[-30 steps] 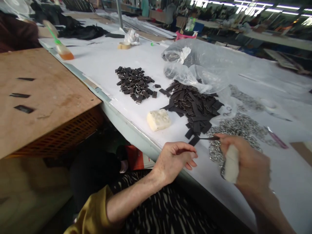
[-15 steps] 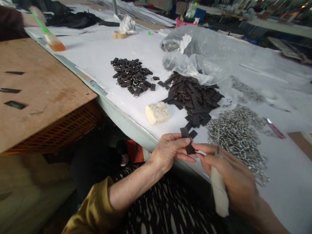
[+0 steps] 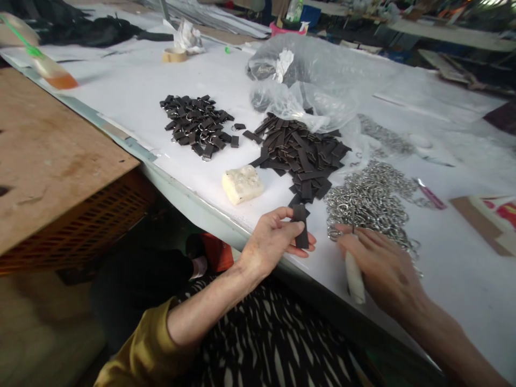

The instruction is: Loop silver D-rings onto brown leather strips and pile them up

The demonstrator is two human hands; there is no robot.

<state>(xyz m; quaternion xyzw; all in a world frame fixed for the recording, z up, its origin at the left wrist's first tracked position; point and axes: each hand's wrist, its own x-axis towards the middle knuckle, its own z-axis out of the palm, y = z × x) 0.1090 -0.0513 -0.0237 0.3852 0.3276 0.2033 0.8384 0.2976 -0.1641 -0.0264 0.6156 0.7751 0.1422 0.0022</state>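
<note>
My left hand (image 3: 268, 239) pinches a short dark brown strip (image 3: 300, 228) between thumb and fingers, just over the table's near edge. In my right hand (image 3: 381, 260) is a thin-tipped tool, apparently an awl, with a pale wrapped handle (image 3: 355, 277). Its fingertips are at the near-left side of a heap of silver metal rings (image 3: 363, 196); whether they grip a ring I cannot tell. Beyond my left hand lies a pile of loose dark strips (image 3: 308, 156). Farther left is a pile of dark tabs with rings (image 3: 199, 123). A cream-coloured block (image 3: 242, 184) sits near the edge.
A clear plastic bag (image 3: 322, 70) lies behind the strips. At right are a pink-handled cutter (image 3: 430, 194) and a cardboard piece (image 3: 479, 223). A tape roll (image 3: 174, 55) and a bottle of orange liquid (image 3: 56, 75), by another person's blurred hand, are farther back. A wooden board (image 3: 60, 156) adjoins at left.
My right hand has moved away from the strip to the metal rings, still with the tool. The strip in my left hand now stands more upright. The whole view has shifted, with things sliding left.
</note>
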